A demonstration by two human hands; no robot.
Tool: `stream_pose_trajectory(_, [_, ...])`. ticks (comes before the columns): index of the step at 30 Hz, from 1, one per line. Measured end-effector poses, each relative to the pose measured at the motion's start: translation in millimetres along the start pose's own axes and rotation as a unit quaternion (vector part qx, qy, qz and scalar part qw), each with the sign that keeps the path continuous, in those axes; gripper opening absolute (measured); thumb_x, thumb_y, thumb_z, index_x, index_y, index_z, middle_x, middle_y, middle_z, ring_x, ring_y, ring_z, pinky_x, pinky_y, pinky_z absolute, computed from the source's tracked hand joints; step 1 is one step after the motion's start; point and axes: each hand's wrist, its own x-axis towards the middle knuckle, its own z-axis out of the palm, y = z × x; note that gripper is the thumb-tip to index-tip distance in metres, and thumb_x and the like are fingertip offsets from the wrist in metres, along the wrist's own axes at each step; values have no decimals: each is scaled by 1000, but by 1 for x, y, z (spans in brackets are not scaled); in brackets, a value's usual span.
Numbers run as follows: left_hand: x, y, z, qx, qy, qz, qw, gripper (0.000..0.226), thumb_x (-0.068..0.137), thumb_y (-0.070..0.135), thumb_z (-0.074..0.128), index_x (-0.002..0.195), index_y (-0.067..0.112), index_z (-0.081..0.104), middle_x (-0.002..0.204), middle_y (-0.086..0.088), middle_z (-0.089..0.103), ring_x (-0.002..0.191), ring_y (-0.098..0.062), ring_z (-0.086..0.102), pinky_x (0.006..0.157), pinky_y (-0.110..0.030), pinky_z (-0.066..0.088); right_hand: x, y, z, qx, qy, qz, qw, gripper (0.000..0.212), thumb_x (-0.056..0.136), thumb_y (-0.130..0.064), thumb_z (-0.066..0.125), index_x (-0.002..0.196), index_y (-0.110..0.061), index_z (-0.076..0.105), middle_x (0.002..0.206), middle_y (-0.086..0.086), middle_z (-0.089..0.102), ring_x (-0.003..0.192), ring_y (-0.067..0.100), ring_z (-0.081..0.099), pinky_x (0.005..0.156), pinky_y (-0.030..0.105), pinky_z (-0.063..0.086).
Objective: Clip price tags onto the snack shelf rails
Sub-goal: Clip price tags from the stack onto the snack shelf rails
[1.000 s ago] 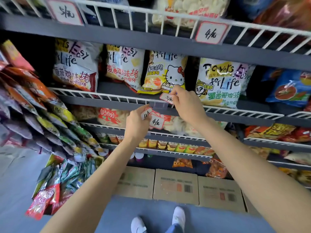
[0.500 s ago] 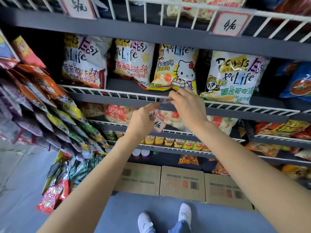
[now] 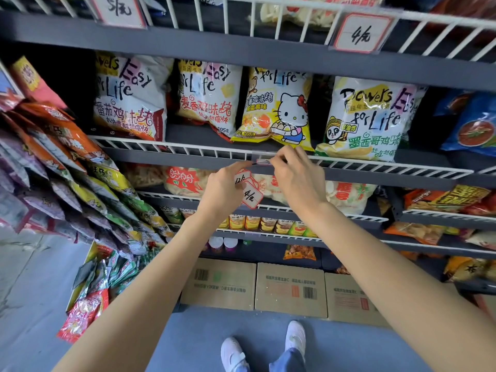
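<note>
We are in the middle of fitting one tag, by our reading: just above the centre of the frame our right hand (image 3: pixel 298 175) pinches a small price tag in its clear clip holder (image 3: pixel 261 160) against the white wire rail (image 3: pixel 188 151) of the shelf that carries the Easy for Life snack bags, right below the Hello Kitty bag (image 3: pixel 276 108); the tag sits edge-on to us, so we cannot tell whether the clip has already caught the wire; our left hand (image 3: pixel 222 191), just beside the right and slightly lower, grips a small stack of spare price tags (image 3: pixel 248 190), the front one marked 4, while its forefinger reaches up to touch the left end of the holder; the two hands are close together, nearly touching; two tags already hang on the top rail, one marked 5 (image 3: pixel 118 9) at upper left and one marked 4 (image 3: pixel 361 32) at upper right; next, we judge, the holder must be pressed home over the wire and turned to face outward, then released gently so it does not spring off; after that a fresh tag from the stack goes to another bare stretch of rail.
</note>
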Motion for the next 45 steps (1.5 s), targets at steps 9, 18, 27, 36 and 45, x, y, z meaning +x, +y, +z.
stream_pose_trajectory(9, [4,2,-5,-26,-10,-19,999,48,92,5,52,135,26,47,137,-6,53,108,-26,62,45,-8,41,-11,-1,0,3,9,-7,1000,51,58,8,77,106,-2,65,95,12,65,84,27,60,38,22,35])
stream_pose_trajectory(18, [8,1,-7,-128,4,-76,989,40,91,14,58,130,16,50,130,-10,58,109,-30,61,86,-40,54,-11,-6,-7,49,-73,46,995,54,76,2,69,127,-7,54,118,14,53,104,30,52,49,32,47])
stream_pose_trajectory(27, [0,16,-11,-325,28,-114,939,13,93,12,55,106,11,56,102,-12,68,74,-15,59,53,-16,50,-16,-3,-15,-33,-140,-31,989,68,80,-1,64,140,-1,32,136,10,37,108,25,48,60,33,50])
stream_pose_trajectory(36, [-5,48,2,-325,64,-87,940,8,92,12,56,95,19,59,95,-6,68,96,-24,65,82,-38,56,-13,19,-25,560,-124,286,768,32,97,-15,44,126,-21,58,124,0,61,107,26,61,87,43,53])
stream_pose_trajectory(45, [-8,156,69,-319,-14,-9,948,27,92,13,58,117,5,58,109,-12,66,90,-25,64,82,-38,56,-63,120,-79,513,-6,286,809,20,81,-24,72,88,-5,69,60,-8,52,50,0,45,50,15,35])
